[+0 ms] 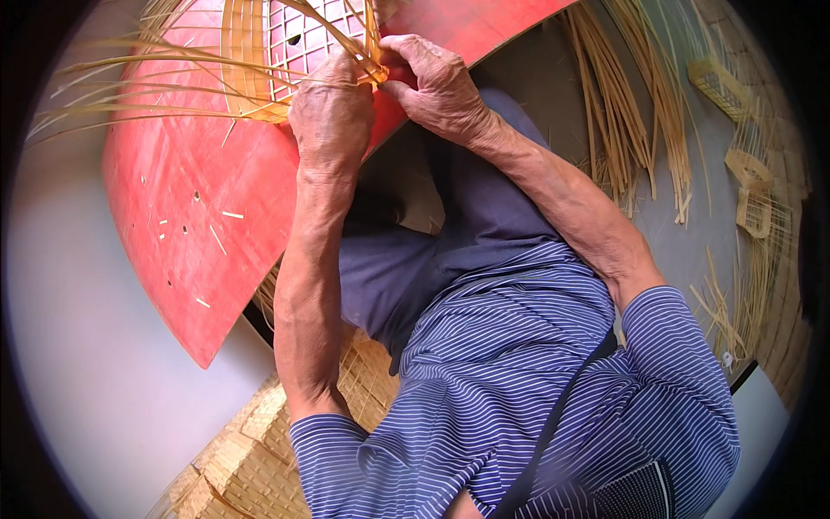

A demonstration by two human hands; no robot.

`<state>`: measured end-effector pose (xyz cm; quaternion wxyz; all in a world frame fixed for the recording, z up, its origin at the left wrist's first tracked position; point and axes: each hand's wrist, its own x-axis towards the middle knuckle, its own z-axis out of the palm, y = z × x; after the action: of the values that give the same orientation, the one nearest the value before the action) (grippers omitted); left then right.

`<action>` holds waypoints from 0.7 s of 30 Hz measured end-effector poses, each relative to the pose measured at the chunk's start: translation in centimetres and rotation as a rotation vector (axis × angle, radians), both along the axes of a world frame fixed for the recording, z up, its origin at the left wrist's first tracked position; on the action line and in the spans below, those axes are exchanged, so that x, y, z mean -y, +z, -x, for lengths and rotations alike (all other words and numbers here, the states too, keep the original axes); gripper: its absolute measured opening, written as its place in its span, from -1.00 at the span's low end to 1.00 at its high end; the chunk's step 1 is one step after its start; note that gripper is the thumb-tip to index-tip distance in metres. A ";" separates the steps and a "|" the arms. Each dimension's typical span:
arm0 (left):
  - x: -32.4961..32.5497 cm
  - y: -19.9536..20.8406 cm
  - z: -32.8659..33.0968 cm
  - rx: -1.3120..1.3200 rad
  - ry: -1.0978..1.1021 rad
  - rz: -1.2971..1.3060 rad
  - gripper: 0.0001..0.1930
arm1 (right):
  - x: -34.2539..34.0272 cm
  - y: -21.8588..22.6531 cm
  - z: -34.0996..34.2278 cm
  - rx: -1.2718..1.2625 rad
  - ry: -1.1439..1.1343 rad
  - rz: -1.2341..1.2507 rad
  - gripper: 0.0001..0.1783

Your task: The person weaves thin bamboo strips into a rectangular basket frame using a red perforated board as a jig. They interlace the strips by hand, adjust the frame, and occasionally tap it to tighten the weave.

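A partly woven bamboo basket (246,52) with an open lattice bottom rests on a red board (199,190) at the top of the head view. Long loose strips stick out from its rim to the left. My left hand (333,108) is closed on bamboo strips at the basket's near right corner. Beside it, my right hand (437,82) pinches the same corner, with thumb and forefinger on a strip end. The fingertips of both hands almost meet there. Some of my left hand's fingers are hidden behind its back.
Small strip offcuts and a few holes dot the red board. Bundles of long bamboo strips (614,104) hang or lie at the right. Several small woven baskets (748,169) stand along the far right. A large woven bamboo piece (251,450) lies at the lower left.
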<state>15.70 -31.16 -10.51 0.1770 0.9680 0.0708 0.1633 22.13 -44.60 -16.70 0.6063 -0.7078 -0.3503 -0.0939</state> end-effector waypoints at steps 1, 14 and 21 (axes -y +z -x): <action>-0.1 0.1 0.1 0.003 -0.001 -0.028 -0.60 | -0.3 0.0 0.0 0.064 -0.016 0.003 -0.56; -2.2 -1.5 -0.5 0.033 -0.122 0.140 -0.87 | -1.7 -0.9 -0.4 0.280 -0.097 0.016 -0.67; -2.3 -0.6 -0.2 -0.091 -0.175 0.230 -0.74 | -0.5 -0.4 -0.8 0.155 0.035 0.010 -0.72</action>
<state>15.85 -28.85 -11.15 0.2971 0.9501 0.0122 0.0939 22.97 -44.09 -17.12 0.5754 -0.6952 -0.4088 -0.1359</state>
